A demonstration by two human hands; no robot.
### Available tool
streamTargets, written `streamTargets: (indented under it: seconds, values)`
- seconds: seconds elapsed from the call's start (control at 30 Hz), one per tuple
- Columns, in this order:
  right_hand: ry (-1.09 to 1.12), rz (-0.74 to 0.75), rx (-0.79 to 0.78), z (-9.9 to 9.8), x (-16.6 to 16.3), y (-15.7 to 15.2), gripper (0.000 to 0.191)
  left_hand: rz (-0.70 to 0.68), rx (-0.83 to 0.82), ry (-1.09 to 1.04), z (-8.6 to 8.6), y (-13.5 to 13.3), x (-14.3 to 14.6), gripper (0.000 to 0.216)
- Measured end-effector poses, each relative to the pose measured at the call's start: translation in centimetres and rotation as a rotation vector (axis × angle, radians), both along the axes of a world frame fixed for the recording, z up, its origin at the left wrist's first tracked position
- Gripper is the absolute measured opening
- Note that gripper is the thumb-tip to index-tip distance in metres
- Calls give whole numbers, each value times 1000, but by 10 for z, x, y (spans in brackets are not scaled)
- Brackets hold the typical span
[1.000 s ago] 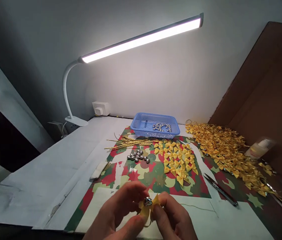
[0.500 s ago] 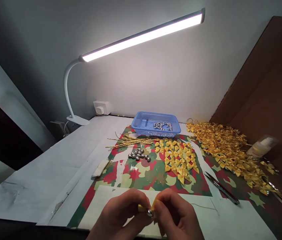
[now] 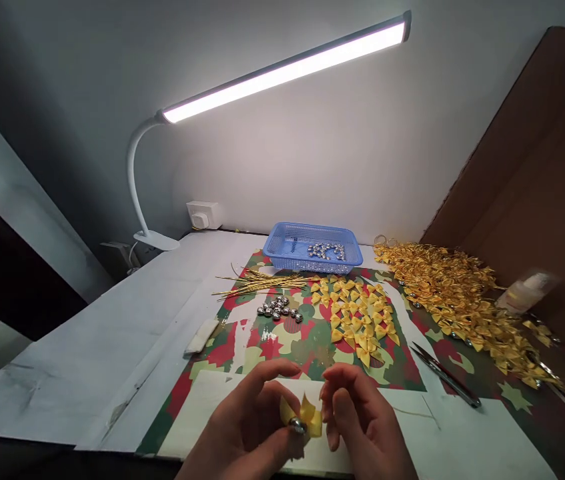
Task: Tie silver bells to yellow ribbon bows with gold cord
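Observation:
My left hand (image 3: 245,427) pinches a small yellow ribbon bow (image 3: 303,417) with a silver bell (image 3: 296,428) at its middle, low at the near edge of the table. My right hand (image 3: 362,423) is just right of the bow, its fingers curled and slightly apart, not touching it as far as I can see. Beyond lie loose yellow bows (image 3: 357,317), a small heap of silver bells (image 3: 278,309) and a bundle of gold wires (image 3: 262,283).
A blue basket (image 3: 282,248) with more bells stands at the back. A big pile of finished gold bows (image 3: 457,297) lies at the right, with scissors (image 3: 445,377) and a bottle (image 3: 522,293) nearby. A clamp lamp (image 3: 282,70) hangs overhead; a brown board (image 3: 537,173) leans at right.
Both hands pinched the bow together before; now my right hand has let go and drawn slightly right, while the left still holds the bow with the bell.

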State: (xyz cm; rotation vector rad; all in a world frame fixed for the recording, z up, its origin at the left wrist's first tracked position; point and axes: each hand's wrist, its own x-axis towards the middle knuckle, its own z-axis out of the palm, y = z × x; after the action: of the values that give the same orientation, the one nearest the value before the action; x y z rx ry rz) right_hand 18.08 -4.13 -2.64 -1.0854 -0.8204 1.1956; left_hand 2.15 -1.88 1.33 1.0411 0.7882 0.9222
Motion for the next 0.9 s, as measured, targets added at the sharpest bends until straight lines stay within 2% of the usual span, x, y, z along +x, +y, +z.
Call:
streamTargets:
  seconds: [0.13,0.23,0.3,0.47,0.67,0.83,0.9]
  values:
    - [76,127,-84,-6,-4,-4,62,54,-46,-55,4,0,2,33]
    - [97,239,-94,-8,-9,-5,55,23,-69,-57,5,-1,3,37]
    - [115,263,-81,-7,-10,-4,51,-20,-75,-33,4,-1,1,43]
    - [86,267,-48,-6,-2,-3,54,-59,-184,24,5,5,-3,34]
    - [23,272,-80,-4,6,-2,51,37,-287,102,7,11,0,40]
    - [88,189,-77,-4,6,-1,53,-66,-172,177,9,12,3,36]
    - [155,168,-73,-4,6,-1,52,-51,-119,189,10,12,5,28]
